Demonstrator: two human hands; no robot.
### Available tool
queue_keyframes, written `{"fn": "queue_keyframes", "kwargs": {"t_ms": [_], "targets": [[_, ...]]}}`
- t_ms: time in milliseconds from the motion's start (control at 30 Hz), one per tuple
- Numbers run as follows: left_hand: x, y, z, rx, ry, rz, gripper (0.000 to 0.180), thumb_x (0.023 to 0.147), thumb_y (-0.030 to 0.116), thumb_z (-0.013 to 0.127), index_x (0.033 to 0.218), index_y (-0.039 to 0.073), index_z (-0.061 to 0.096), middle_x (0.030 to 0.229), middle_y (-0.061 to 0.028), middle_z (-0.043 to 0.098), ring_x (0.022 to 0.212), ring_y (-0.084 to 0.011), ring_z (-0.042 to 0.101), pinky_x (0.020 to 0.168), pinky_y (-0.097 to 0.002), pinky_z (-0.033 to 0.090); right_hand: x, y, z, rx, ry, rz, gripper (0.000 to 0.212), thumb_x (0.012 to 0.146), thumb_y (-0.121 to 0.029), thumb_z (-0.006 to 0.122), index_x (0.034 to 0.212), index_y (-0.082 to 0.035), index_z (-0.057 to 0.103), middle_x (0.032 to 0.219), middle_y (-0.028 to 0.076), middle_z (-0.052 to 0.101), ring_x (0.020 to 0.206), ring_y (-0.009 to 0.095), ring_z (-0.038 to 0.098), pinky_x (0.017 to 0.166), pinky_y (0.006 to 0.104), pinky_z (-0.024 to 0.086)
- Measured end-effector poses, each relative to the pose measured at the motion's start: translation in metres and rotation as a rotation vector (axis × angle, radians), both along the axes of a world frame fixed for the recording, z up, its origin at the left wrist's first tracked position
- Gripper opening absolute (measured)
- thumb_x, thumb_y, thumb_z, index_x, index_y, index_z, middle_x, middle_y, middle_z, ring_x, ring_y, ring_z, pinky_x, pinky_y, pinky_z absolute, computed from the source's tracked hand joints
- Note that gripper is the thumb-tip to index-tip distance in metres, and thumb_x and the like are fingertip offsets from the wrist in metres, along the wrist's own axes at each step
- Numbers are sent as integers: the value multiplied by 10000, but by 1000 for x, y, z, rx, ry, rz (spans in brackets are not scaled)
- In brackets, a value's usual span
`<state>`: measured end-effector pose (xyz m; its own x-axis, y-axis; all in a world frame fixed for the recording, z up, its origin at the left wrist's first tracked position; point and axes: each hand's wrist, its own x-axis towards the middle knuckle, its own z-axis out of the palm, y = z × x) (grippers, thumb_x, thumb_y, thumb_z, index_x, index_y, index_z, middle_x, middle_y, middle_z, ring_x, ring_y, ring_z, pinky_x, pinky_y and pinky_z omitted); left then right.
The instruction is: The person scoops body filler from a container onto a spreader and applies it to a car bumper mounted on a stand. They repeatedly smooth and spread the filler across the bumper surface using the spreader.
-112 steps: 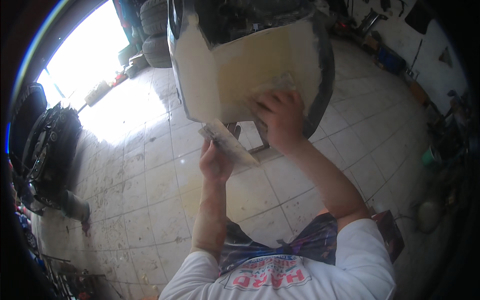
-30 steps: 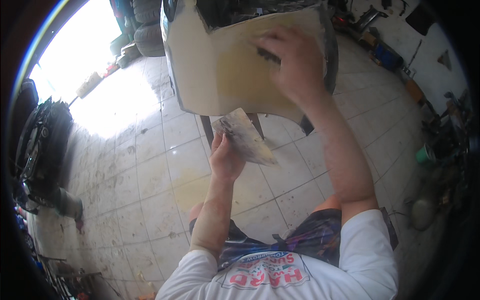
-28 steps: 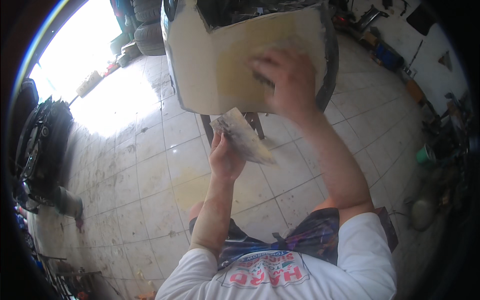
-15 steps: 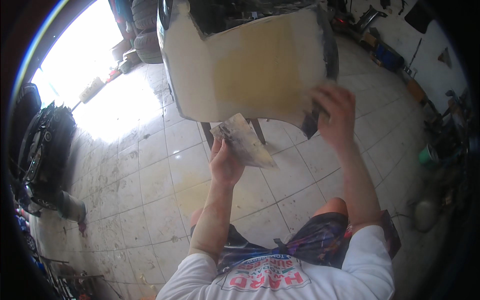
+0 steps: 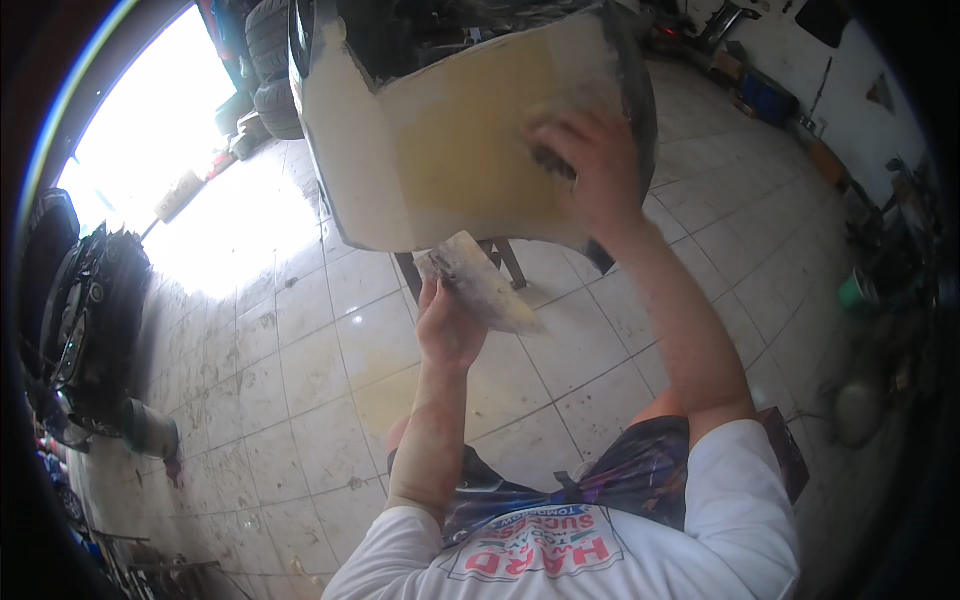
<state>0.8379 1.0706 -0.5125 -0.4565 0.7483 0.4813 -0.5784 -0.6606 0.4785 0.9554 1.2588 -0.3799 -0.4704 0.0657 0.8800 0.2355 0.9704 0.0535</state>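
Note:
In front of me stands a car bumper (image 5: 350, 180), pale and dark-edged, with a wide yellow patch of body filler (image 5: 460, 140) on its face. My left hand (image 5: 450, 332) is closed on the edge of a flat, smeared mixing board (image 5: 482, 285), thumb on top, just below the bumper's lower edge. The board carries dark and yellowish stains. My right hand (image 5: 592, 165) is at the right part of the yellow patch, its fingers bent and blurred by motion. It grips a small dark flat thing (image 5: 553, 160), mostly hidden by the fingers; its exact kind cannot be made out.
A stand's dark legs (image 5: 508, 262) show under the bumper. Stacked tyres (image 5: 275, 70) are at the back left, dark car parts (image 5: 95, 310) and a bucket (image 5: 150, 430) at the left. Along the right wall lie a blue container (image 5: 768, 102) and a green can (image 5: 855, 290).
My right hand has swept left and up across the bumper, from its right lower corner onto the yellow patch. The left hand still holds the board at nearly the same place. The view has shifted slightly.

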Motion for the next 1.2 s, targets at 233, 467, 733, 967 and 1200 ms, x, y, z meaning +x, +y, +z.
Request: {"fn": "queue_keyframes", "kwargs": {"t_ms": [233, 467, 733, 967, 1200], "targets": [[-4, 1, -7, -24, -2, 43, 610, 1062, 290, 500, 1597, 120, 261, 1624, -234, 295, 1519, -425, 263, 1265, -553, 184, 36, -34, -110, -92, -151, -7, 525, 591, -73, 795, 1100, -175, 715, 1085, 16, 635, 1093, 251, 582, 964, 457, 395], [41, -25, -57, -418, 55, 449, 445, 1086, 152, 476, 1514, 64, 393, 1437, -139, 523, 1330, -312, 517, 1106, -431, 437, 121, -104, -134, -654, 102, 320, 515, 671, 82, 637, 1149, -105, 682, 1176, 124, 618, 1149, 343, 575, 1002, 458, 439], [92, -38, -57, -629, -4, 295, 340, 1087, 180, 523, 1385, 17, 516, 1291, -85, 619, 1153, -174, 580, 994, -328, 475, 135, -126, -205, -761, -179, 418, 767, 661, 154, 721, 1311, -96, 400, 1343, 252, 375, 1279, 471, 450, 1023, 517, 466], [87, -35, -41, -677, 345, 494, 305, 1070, 146, 552, 1331, -12, 564, 1217, -94, 662, 1089, -133, 602, 951, -280, 470, 157, -100, -219, -592, -423, -36, 508, 713, 7, 692, 1190, -163, 653, 1208, 69, 574, 1189, 306, 526, 990, 468, 404], [97, -37, -28, -730, 976, 711, 265, 992, -13, 584, 1248, -10, 651, 1024, -153, 758, 963, -141, 710, 837, -303, 546, 151, -118, -169, -464, -349, -33, 593, 660, -12, 702, 1220, -205, 696, 1238, 17, 611, 1198, 264, 547, 1036, 517, 383]]}}
